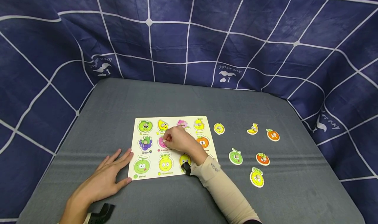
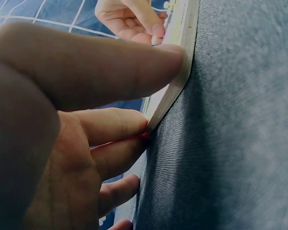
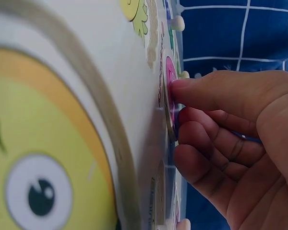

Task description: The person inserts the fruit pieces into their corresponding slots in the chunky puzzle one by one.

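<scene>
A cream fruit puzzle board (image 1: 157, 180) lies on the grey cloth, with knobbed fruit pieces in its upper row and a grape piece (image 1: 145, 143) at middle left. My right hand (image 1: 180, 139) reaches over its middle, thumb and fingertips at the small knob of the pink strawberry piece (image 3: 170, 72), which sits at its place on the board. The hand partly covers that piece. My left hand (image 1: 103, 179) rests at the board's left edge, fingers spread; in the left wrist view its thumb (image 2: 134, 72) and fingertips touch the board's side and corner.
Loose pieces lie right of the board: a round yellow one (image 1: 219, 128), a banana (image 1: 252, 129), an orange (image 1: 273, 135), a green melon (image 1: 236, 157), a red-orange fruit (image 1: 262, 159) and a pineapple (image 1: 257, 177). A blue checked curtain (image 1: 165, 43) surrounds the table's back and sides.
</scene>
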Demonstrator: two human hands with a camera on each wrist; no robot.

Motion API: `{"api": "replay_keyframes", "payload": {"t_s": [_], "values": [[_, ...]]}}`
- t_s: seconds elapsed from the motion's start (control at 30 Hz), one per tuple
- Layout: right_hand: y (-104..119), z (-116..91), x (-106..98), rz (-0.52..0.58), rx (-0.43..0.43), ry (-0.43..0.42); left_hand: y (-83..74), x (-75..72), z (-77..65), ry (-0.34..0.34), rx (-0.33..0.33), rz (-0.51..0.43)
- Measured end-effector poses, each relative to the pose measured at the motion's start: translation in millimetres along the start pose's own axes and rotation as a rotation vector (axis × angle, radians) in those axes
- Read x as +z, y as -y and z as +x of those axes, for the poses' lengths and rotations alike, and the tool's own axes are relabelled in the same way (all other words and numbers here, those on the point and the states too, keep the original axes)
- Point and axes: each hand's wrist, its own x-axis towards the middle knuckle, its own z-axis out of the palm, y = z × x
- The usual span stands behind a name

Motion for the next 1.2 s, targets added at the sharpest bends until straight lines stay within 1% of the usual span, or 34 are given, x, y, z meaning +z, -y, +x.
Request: {"api": "replay_keyframes", "payload": {"t_s": [0.53, 0.73, 1.2], "values": [[-0.8, -0.4, -0.1, 0.017, 0.004, -0.012, -0.9, -0.3, 0.8, 0.004, -0.003, -0.004], [-2.1, 0.1, 0.8, 0.030, 0.013, -0.001, -1.0, -0.3, 0.4, 0.003, -0.002, -0.004], [-3.5, 0.2, -2.6, 0.059, -0.009, 0.038, -1.5, -0.5, 0.9, 0.000, 0.001, -0.004]]}}
